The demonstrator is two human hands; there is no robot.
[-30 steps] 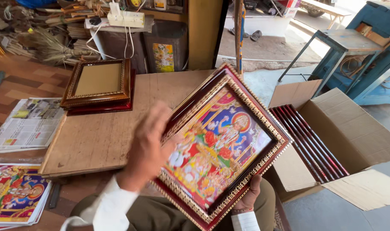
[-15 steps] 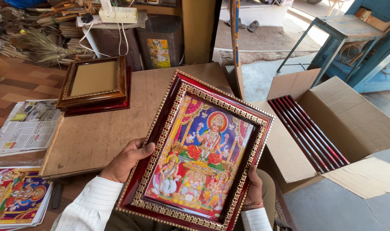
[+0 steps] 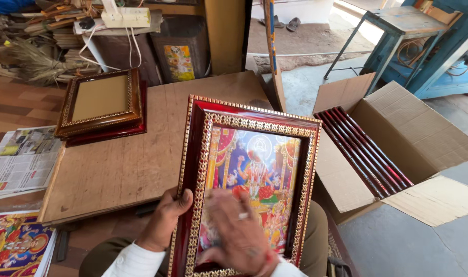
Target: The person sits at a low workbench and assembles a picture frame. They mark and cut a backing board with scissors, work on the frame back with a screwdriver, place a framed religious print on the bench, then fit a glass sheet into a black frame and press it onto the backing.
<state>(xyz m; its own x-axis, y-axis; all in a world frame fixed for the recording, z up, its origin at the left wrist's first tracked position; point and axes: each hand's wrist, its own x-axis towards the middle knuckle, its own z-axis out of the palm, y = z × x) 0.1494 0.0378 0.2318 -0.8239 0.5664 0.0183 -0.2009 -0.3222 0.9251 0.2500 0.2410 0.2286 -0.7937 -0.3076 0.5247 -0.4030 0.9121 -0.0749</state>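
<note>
- My left hand (image 3: 164, 218) has its grip closed on the left edge of the picture (image 3: 247, 179), thumb on the front of the red and gold frame, fingers hidden behind it.
- My right hand (image 3: 236, 233) lies flat and open on the glass, low on the print; it is blurred, and it covers the lower part of the image.
- The picture is held up over my lap, tilted a little, just in front of the bench (image 3: 136, 149); its bottom edge is cut off by the view.
- On the far left corner of the bench sits a stack of frames (image 3: 100, 105), the top one with a plain tan panel; how many lie under it is hard to tell.
- To my right an open box (image 3: 424, 138) on the floor holds more frames (image 3: 365, 151) on edge, only their rims showing.
- At left, a newspaper (image 3: 21, 161), and a second print (image 3: 18, 246) partly cut off.
</note>
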